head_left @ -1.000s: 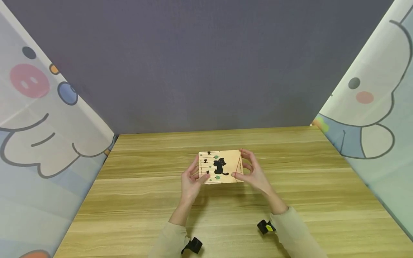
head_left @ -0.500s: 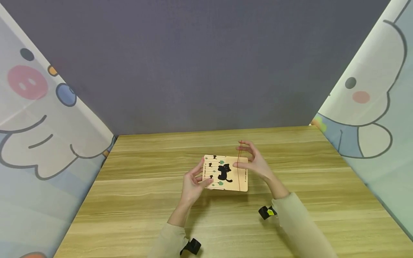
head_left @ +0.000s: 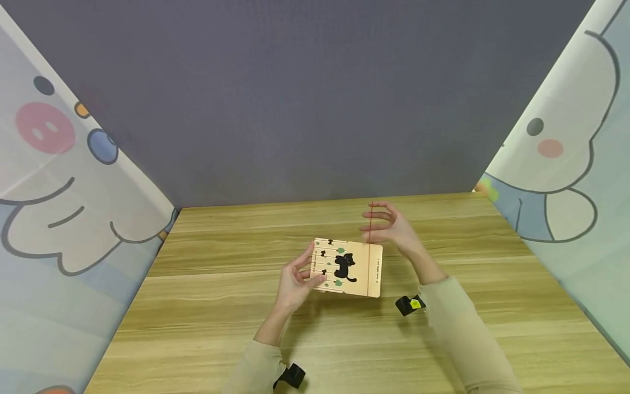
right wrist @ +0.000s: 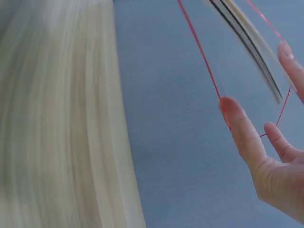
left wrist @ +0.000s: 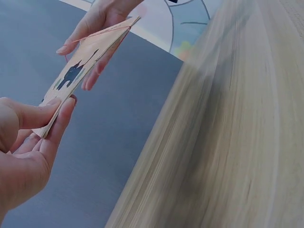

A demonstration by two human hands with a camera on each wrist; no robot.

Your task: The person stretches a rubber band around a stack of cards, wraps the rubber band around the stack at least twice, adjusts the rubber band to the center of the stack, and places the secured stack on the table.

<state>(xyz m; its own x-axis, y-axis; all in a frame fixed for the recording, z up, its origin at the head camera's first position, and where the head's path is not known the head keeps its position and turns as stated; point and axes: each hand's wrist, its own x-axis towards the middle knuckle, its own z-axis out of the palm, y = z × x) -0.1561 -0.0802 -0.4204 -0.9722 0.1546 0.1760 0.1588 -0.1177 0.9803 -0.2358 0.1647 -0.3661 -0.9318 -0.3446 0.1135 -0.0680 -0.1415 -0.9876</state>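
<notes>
A cream notebook point(head_left: 347, 268) bearing a black cat point(head_left: 345, 266) is held above a wood-grain table point(head_left: 206, 306), its long axis running left to right, the right end angled slightly toward the table's near edge. The left hand point(head_left: 293, 285) grips its left end, thumb on the printed cover and fingers beneath. A red elastic band point(head_left: 371, 221) crosses the cover close to the right short edge, almost parallel to it, and runs taut past the notebook's far long edge to the right hand point(head_left: 400, 232). That hand clasps nothing: its fingers are spread inside the loop, holding the band stretched off the far right corner, on the side of the table's back edge. The left hand is the nearer, in contact with the notebook; whether the right thumb touches the cover's edge cannot be told. In the right wrist view, the notebook's edge sits between two strands of the band. What lies between the covers is hidden. Two beige sleeves point(head_left: 465, 339) reach in over the table's near edge, a black wrist device point(head_left: 410, 304) beside the right one. Beyond the back edge stands a gray panel point(head_left: 320, 109), with cartoon sheets point(head_left: 566, 164) along both sides.
</notes>
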